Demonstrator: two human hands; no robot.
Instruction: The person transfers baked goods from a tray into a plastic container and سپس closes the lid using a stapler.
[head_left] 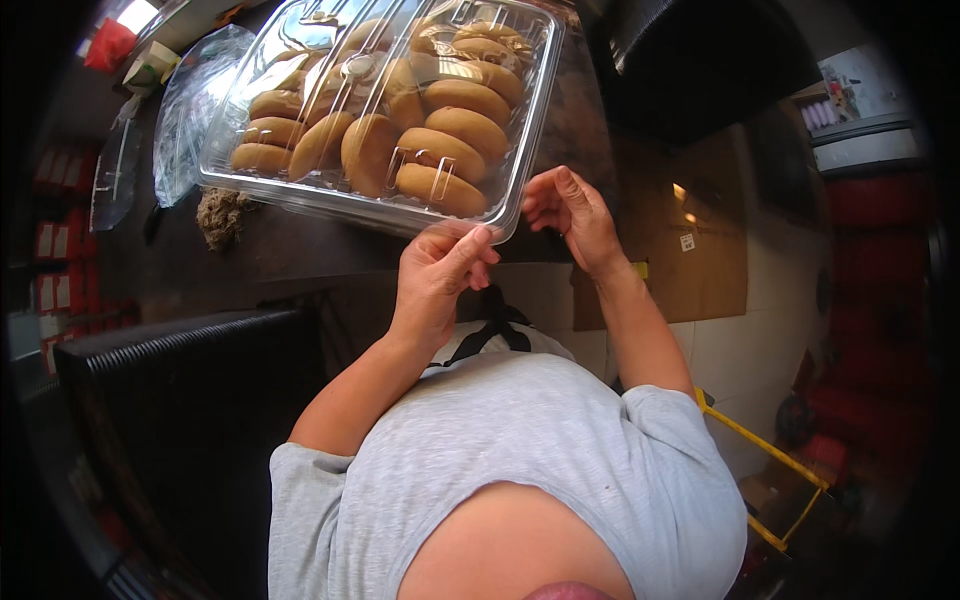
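Observation:
A clear plastic clamshell container [553, 75] rests on a dark table, its lid down. Several round golden-brown baked goods [466, 132] stand in leaning rows inside it; I cannot tell their exact kind. My left hand [440, 268] is at the near right corner, thumb and fingers pinching the container's rim. Along the right side, my right hand [575, 215] has its fingers loosely curved and apart from the thumb. Its fingertips are close to the container's edge; whether they touch it is unclear.
Crumpled clear plastic [195, 110] and a tangle of brown fibre [222, 217] lie left of the container. Dark ribbed bins [190, 345] flank the table at lower left and upper right. Flattened cardboard [705, 230] lies on the tiled floor, and a yellow metal frame [765, 440] stands at right.

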